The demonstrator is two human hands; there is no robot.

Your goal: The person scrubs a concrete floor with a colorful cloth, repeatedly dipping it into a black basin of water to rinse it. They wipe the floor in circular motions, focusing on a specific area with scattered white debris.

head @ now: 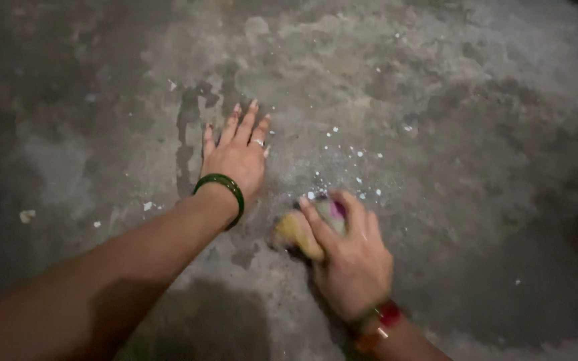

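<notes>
My left hand (235, 152) lies flat on the grey concrete floor (449, 147), fingers spread, palm down, holding nothing. A green bangle sits on its wrist and a ring on one finger. My right hand (352, 257) presses a bunched yellow and pink cloth (297, 231) against the floor just right of the left hand. Its fingers curl over the top of the cloth and hide part of it. A red bangle circles the right wrist.
The floor is patchy, with darker damp-looking stains beside the left hand and at the right. Small white specks (342, 152) are scattered just beyond the cloth. A few white flakes (27, 215) lie at the left.
</notes>
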